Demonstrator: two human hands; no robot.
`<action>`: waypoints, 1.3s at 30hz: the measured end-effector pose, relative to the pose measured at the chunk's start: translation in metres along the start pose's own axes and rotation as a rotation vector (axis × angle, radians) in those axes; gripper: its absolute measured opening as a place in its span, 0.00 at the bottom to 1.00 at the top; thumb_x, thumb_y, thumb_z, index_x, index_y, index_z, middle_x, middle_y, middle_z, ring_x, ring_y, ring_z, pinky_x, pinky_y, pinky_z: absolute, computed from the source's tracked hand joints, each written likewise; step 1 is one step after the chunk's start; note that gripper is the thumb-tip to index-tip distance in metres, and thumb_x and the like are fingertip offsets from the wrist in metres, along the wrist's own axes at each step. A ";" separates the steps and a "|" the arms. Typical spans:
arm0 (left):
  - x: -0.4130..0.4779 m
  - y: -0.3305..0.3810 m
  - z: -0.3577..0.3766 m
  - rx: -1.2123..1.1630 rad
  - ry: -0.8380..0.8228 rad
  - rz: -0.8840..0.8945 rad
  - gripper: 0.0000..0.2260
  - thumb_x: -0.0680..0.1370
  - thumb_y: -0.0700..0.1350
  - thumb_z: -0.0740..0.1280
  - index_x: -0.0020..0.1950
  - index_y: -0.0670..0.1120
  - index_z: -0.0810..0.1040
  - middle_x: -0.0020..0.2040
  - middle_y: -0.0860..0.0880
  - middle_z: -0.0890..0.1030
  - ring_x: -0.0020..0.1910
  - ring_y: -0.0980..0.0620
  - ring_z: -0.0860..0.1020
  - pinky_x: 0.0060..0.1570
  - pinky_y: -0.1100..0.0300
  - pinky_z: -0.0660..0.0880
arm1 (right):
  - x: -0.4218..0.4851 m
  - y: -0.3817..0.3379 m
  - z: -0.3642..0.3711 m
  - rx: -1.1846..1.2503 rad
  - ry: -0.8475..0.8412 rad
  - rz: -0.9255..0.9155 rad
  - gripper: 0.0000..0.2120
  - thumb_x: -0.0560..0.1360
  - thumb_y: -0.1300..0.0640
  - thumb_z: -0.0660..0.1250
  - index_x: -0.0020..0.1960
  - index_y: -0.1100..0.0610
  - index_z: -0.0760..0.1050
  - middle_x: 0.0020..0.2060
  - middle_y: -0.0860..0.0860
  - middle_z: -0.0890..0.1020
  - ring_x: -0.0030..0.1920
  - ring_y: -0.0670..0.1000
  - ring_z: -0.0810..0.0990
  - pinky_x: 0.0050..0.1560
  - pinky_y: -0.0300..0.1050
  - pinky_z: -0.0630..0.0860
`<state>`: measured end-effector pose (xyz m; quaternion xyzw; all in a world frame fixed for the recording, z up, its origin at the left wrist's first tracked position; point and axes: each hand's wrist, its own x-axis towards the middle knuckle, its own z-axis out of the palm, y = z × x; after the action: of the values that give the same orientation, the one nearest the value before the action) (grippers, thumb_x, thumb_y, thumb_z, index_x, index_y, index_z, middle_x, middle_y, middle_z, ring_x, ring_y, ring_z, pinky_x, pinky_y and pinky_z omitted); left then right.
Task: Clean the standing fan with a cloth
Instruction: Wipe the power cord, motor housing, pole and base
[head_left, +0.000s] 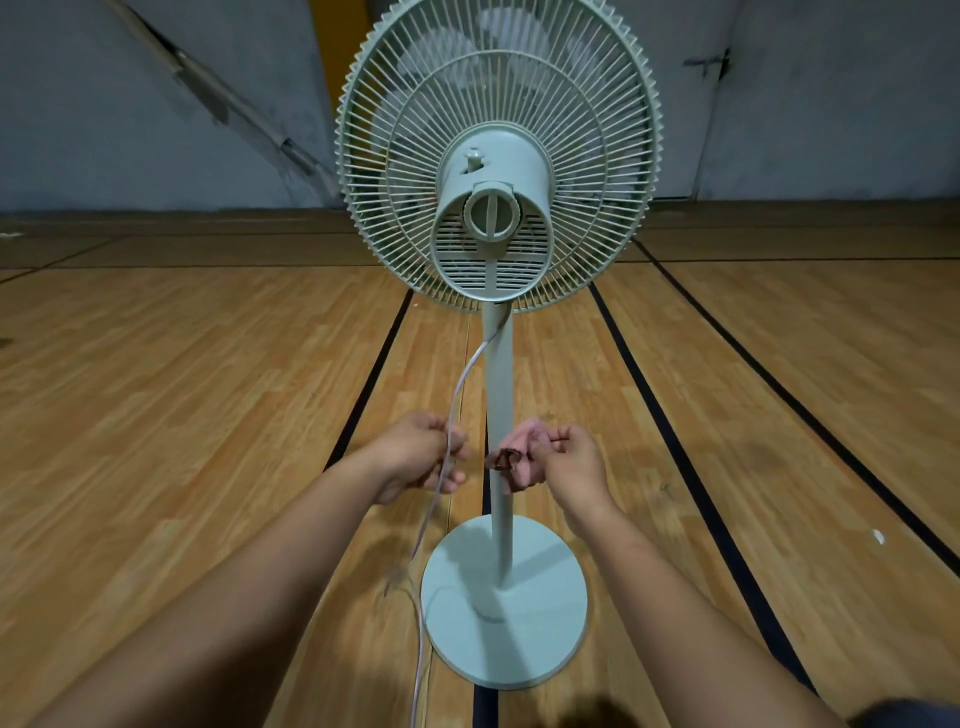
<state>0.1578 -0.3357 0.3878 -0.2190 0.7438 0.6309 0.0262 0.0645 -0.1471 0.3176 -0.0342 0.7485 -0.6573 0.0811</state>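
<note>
1. While the standing fan (497, 171) stands on the wood floor (208, 389), rear grille facing the camera, both hands flank its pole (500, 395).
2. Left hand (421, 457): fingers curled around the power cord (470, 366).
3. Right hand (563, 460): pinching a small dark cloth (511, 460) against the pole.
</note>
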 end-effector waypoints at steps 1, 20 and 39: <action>0.000 -0.005 0.001 0.039 0.002 -0.025 0.05 0.87 0.41 0.65 0.60 0.40 0.77 0.51 0.42 0.84 0.27 0.54 0.81 0.29 0.61 0.80 | -0.002 -0.002 -0.002 0.030 -0.001 -0.005 0.04 0.82 0.60 0.70 0.53 0.59 0.77 0.48 0.57 0.86 0.46 0.52 0.84 0.47 0.47 0.80; 0.005 -0.021 0.017 -0.277 0.048 -0.091 0.10 0.84 0.40 0.72 0.63 0.40 0.75 0.42 0.44 0.77 0.24 0.58 0.69 0.20 0.67 0.68 | -0.024 -0.021 -0.007 0.216 -0.342 0.002 0.10 0.82 0.64 0.67 0.57 0.55 0.85 0.48 0.54 0.88 0.46 0.55 0.78 0.52 0.49 0.75; 0.043 0.032 -0.015 -0.049 0.304 0.473 0.12 0.85 0.38 0.67 0.53 0.57 0.77 0.52 0.53 0.86 0.46 0.52 0.89 0.36 0.64 0.80 | -0.016 -0.161 -0.016 0.076 -0.151 -0.522 0.34 0.77 0.57 0.75 0.77 0.42 0.64 0.69 0.49 0.74 0.65 0.45 0.78 0.62 0.46 0.77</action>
<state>0.1114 -0.3591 0.4069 -0.1318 0.7541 0.5973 -0.2390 0.0689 -0.1507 0.4797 -0.2719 0.6811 -0.6790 -0.0343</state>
